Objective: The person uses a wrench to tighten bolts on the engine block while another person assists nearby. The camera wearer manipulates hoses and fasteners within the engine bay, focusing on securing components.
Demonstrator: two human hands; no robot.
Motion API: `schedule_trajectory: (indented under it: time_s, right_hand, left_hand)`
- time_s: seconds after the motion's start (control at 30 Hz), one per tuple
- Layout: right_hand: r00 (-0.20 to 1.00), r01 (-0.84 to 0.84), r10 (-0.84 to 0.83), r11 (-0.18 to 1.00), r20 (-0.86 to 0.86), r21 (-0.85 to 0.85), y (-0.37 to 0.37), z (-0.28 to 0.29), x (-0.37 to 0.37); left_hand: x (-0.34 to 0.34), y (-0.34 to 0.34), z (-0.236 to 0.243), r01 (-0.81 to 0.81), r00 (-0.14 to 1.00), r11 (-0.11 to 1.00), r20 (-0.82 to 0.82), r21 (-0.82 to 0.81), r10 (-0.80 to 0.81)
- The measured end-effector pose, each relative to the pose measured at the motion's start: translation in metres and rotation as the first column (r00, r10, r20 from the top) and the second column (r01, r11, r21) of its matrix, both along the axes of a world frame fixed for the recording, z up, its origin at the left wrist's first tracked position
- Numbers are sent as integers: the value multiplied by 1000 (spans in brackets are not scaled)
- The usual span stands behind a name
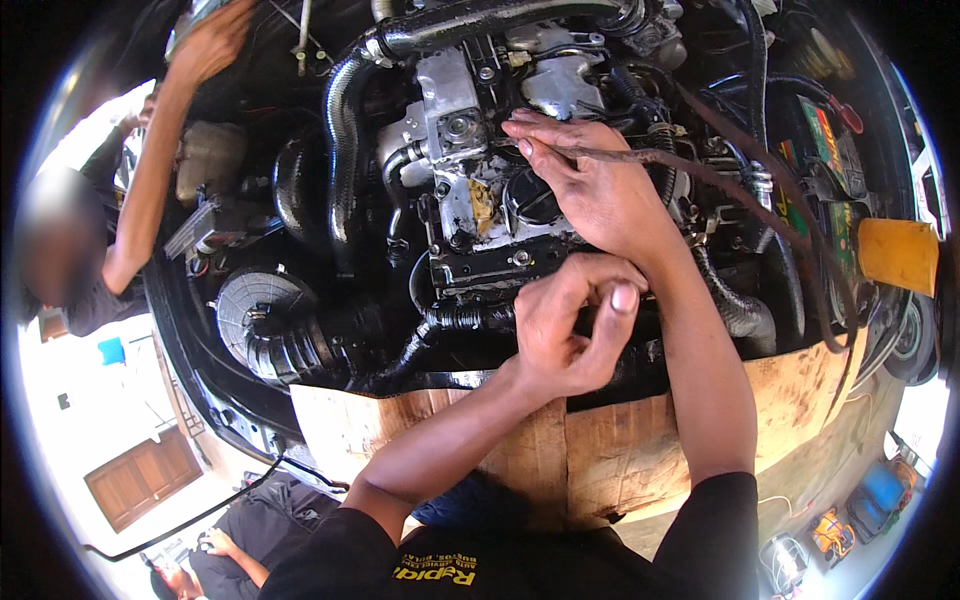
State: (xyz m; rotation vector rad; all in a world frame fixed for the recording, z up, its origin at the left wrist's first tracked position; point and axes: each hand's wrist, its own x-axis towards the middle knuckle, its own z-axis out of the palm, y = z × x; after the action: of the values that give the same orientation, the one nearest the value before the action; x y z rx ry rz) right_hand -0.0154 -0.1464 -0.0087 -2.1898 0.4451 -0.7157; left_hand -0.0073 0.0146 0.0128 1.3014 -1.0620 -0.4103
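My right hand [585, 180] is over the engine [460, 95], beside a black round cap [530, 207], with fingertips and thumb closed on a long, thin, dark brown strip [700, 175] that runs rightward and curves down. My left hand [575, 325] is just below it, against my right wrist, fingers curled and thumb raised; whether anything is inside them is hidden. Hoses, a metal housing and a yellowish patch [483, 210] surround my hands.
Cardboard [420, 408] covers the car's front edge. A ribbed air housing [250, 320] is left, batteries [835, 240] and a yellow object [895, 255] right. Another person's arm [150, 190] reaches in from upper left; someone in dark clothes [250, 530] is lower left. Tools [835, 530] lie lower right.
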Motion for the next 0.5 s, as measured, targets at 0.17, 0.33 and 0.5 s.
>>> schedule_trajectory:
  time_s: [0.17,0.33,0.5]
  right_hand:
    - [974,-99,111,993,-199,67,1,9,-7]
    - [999,-17,15,998,-42,-54,0,-13,11]
    - [991,-77,77,997,-110,2,-3,-3,2]
  left_hand:
    - [5,5,-16,-116,976,989,-193,-95,96]
    - [0,-1,-10,2,975,996,-222,-85,-21]
    - [6,4,-10,-32,978,997,-208,-66,17]
